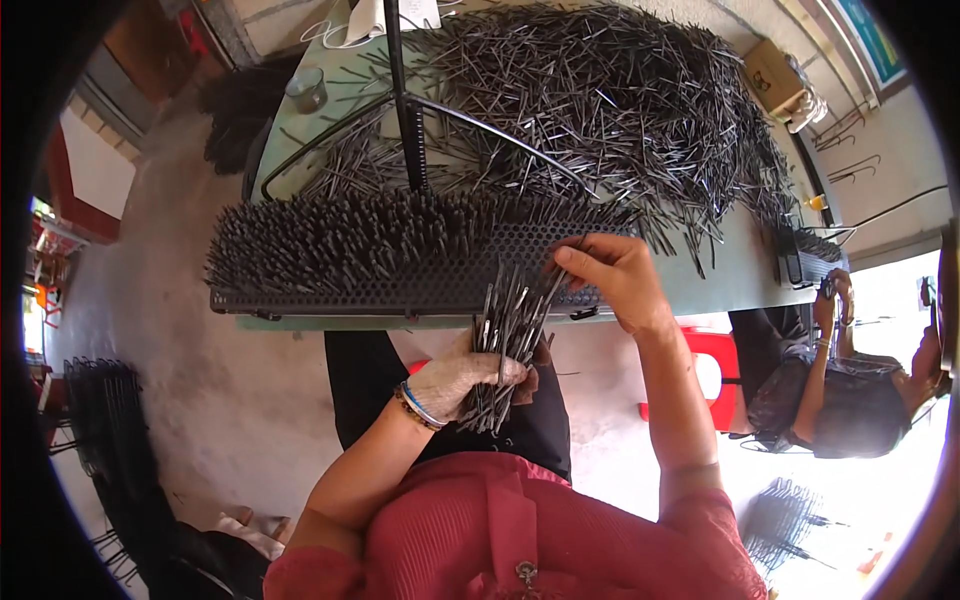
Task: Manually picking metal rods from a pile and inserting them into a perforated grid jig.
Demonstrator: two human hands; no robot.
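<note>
My left hand [462, 382], in a white glove with a beaded bracelet at the wrist, grips a bundle of thin black rods [505, 335] below the table's near edge. My right hand [612, 277] is bare and pinches one rod at the top of that bundle, right at the front edge of a black perforated tray [560, 240]. The left part of the tray is filled with many upright black rods [340, 245]. Its right part shows bare holes.
A large loose heap of black rods [600, 90] covers the green table [740, 285] behind the tray. A black metal stand [405, 100] rises mid-table and a small cup [306, 90] sits at the far left. Another person [850, 390] sits at right by a red stool [715, 365].
</note>
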